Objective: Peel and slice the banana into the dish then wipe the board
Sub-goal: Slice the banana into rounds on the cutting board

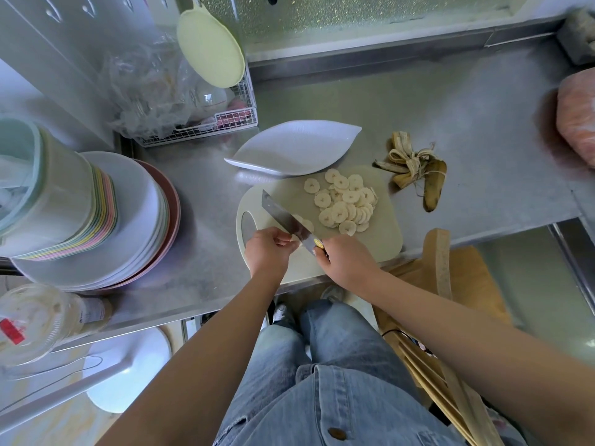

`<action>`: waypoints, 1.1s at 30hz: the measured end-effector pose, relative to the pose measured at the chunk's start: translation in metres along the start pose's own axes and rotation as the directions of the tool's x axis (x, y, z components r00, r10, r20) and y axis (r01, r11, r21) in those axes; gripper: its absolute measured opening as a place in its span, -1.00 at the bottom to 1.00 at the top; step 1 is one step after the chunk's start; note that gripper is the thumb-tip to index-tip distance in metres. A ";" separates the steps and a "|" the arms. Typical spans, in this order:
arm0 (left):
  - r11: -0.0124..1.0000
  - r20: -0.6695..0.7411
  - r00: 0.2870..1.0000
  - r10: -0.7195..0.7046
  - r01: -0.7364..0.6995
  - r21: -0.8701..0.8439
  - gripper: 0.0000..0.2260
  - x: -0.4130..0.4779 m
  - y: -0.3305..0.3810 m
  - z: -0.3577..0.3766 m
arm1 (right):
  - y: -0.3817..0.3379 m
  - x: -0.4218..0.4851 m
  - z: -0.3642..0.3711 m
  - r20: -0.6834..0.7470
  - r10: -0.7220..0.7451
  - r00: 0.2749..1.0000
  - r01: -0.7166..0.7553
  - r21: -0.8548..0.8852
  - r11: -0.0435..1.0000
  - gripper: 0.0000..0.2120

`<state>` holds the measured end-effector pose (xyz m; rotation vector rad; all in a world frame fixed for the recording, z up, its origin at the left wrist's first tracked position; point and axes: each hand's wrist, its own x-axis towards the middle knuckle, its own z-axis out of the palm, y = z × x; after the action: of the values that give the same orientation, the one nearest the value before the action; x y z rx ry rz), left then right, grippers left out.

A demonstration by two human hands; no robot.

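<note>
- The steel counter ran from the plate stack on the left out past the right edge of the view; its widest bare stretch lay behind and to the right of the dish, up to the raised back ledge
- A tall stack of plates and bowls filled the left end, its left side cut off by the frame, with a bare strip of counter between it and the cutting board
- A pink bundle sat at the far right, mostly out of frame and too blurred to identify
- The white leaf-shaped dish held nothing and lay just behind the board, its near rim overlapping or touching the board's far edge; a wire basket stood close behind its left tip
- The cutting board sat at the counter's front edge, handle hole to the left, its near right corner level with that edge
- The right hand was wrapped round the knife's handle, which it hid almost completely
- The left hand had its fingers curled against the blade's near side; whether it pinched a last bit of banana could not be told
- The banana slices were heaped on the board's far right part, none in the dish
- The peel lay splayed on the counter just right of the board, apart from it
- The knife slanted across the board's left half, tip pointing away to the left, a loose slice or two beside its blade
</note>
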<state>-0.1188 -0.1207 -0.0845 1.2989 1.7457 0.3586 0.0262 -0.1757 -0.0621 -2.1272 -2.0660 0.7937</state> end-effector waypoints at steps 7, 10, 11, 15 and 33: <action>1.000 -0.002 1.000 0.003 -0.003 0.005 -0.90 0.000 0.000 0.000 | 0.003 0.000 0.000 -0.004 0.002 1.000 -0.002 -0.001 1.000 -0.69; 1.000 -0.002 1.000 0.011 -0.011 0.016 -0.89 -0.001 0.001 -0.001 | 0.001 -0.003 -0.006 -0.061 -0.030 0.998 0.031 0.018 0.999 -0.67; 1.000 -0.001 1.000 0.010 -0.010 0.016 -0.89 0.000 0.000 -0.001 | 0.000 -0.004 -0.008 -0.080 -0.039 0.996 0.041 0.025 0.999 -0.67; 1.000 -0.003 1.000 0.006 -0.006 0.029 -0.90 0.000 0.001 0.000 | -0.001 -0.003 -0.012 -0.077 -0.054 0.996 0.055 0.014 0.998 -0.68; 1.000 -0.017 1.000 0.010 -0.010 0.020 -0.91 -0.001 0.000 0.002 | -0.001 0.000 0.001 0.009 0.005 1.000 -0.005 0.003 1.000 -0.68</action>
<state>-0.1171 -0.1225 -0.0850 1.3224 1.7621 0.3602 0.0251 -0.1755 -0.0631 -2.1318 -2.0634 0.8085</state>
